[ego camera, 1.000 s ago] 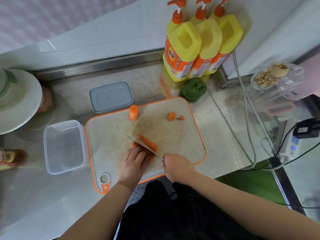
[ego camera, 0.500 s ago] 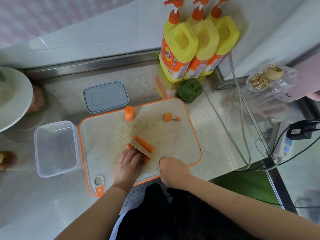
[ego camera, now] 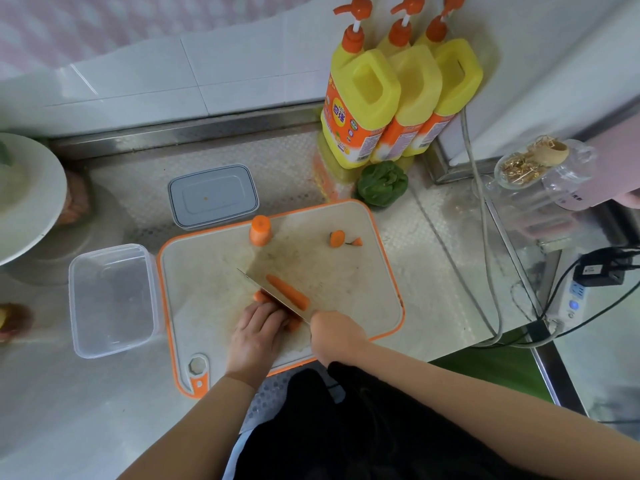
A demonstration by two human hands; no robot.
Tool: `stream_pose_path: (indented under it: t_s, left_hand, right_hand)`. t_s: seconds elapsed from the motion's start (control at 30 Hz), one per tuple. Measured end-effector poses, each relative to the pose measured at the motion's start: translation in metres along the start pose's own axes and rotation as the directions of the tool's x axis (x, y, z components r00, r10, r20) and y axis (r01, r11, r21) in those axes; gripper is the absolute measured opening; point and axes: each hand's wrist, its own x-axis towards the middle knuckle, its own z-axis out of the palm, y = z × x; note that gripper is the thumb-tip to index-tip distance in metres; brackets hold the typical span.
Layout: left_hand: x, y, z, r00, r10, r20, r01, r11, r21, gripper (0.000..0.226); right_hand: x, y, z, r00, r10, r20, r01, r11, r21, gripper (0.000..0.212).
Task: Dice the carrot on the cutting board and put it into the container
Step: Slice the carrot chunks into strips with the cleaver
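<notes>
An orange-rimmed cutting board (ego camera: 207,271) lies on the steel counter. My left hand (ego camera: 258,332) presses a carrot piece (ego camera: 259,295) down at the board's near side, fingers over it. My right hand (ego camera: 334,336) grips the handle of a cleaver (ego camera: 277,295), whose blade stands against that carrot. A cut carrot strip (ego camera: 289,292) lies just right of the blade. A carrot stump (ego camera: 260,230) stands upright at the board's far edge, with a small end piece (ego camera: 337,238) and a tip to its right. A clear container (ego camera: 110,299) with nothing in it sits left of the board.
The container's grey lid (ego camera: 213,195) lies behind the board. Three yellow pump bottles (ego camera: 363,98) and a green pepper (ego camera: 382,183) stand at the back right. A white plate (ego camera: 27,195) is at far left. Cables (ego camera: 485,237) and a power strip (ego camera: 571,299) lie to the right.
The view has shifted slightly. The hands, cleaver and carrot pieces keep nearly the same places on the board, with the blade still at the carrot under my left hand.
</notes>
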Motion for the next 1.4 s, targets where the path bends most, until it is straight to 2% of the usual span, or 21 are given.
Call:
stream_pose_path:
  t_s: [0.23, 0.43, 0.57, 0.67, 0.8, 0.93, 1.1, 1.17, 1.27, 1.4]
  left_hand:
    - [-0.005, -0.003, 0.001, 0.999, -0.020, 0.049, 0.019, 1.000, 0.025, 0.009]
    - [0.002, 0.003, -0.005, 0.999, -0.020, 0.040, 0.018, 0.999, 0.050, 0.022]
    - [0.007, 0.003, -0.014, 0.996, 0.002, 0.090, -0.009, 0.998, 0.069, 0.025]
    - [0.017, 0.005, -0.019, 0.993, 0.016, 0.115, -0.025, 0.996, 0.080, 0.016]
    - [0.027, -0.002, -0.024, 0.984, -0.080, 0.160, 0.055, 0.986, 0.156, 0.019]
    - [0.037, -0.007, -0.033, 0.980, -0.129, 0.152, 0.098, 0.976, 0.194, 0.023]
    - [0.031, 0.000, -0.038, 0.985, -0.149, 0.092, 0.133, 0.979, 0.155, 0.023]
    - [0.025, 0.002, -0.036, 0.989, -0.115, 0.098, 0.100, 0.984, 0.145, 0.022]
    - [0.012, 0.001, -0.031, 0.988, 0.036, 0.153, -0.055, 0.991, 0.120, 0.018]
    - [0.006, 0.006, -0.026, 0.987, -0.009, 0.157, -0.006, 0.995, 0.096, 0.020]
  right_hand:
    - [0.001, 0.001, 0.018, 0.997, 0.024, -0.067, -0.023, 1.000, 0.004, 0.020]
    - [0.004, 0.005, 0.012, 0.993, -0.033, -0.114, 0.030, 0.999, -0.026, 0.022]
    - [0.004, 0.012, 0.010, 0.989, -0.033, -0.141, 0.045, 0.995, 0.088, 0.021]
    - [0.003, 0.015, 0.000, 0.984, -0.028, -0.177, 0.059, 0.984, 0.171, 0.024]
    - [0.001, 0.022, -0.005, 0.974, -0.001, -0.225, 0.051, 0.975, 0.217, 0.025]
    - [-0.002, 0.029, 0.001, 0.978, 0.001, -0.208, 0.041, 0.979, 0.197, 0.025]
    - [-0.005, 0.037, 0.007, 0.974, -0.012, -0.225, 0.037, 0.993, 0.111, 0.022]
    - [-0.007, 0.037, 0.010, 0.972, -0.026, -0.232, 0.043, 0.997, 0.070, 0.021]
    - [-0.009, 0.035, 0.012, 0.972, -0.015, -0.233, 0.039, 0.994, 0.101, 0.022]
    - [-0.008, 0.029, 0.012, 0.979, -0.031, -0.200, 0.055, 0.992, 0.114, 0.023]
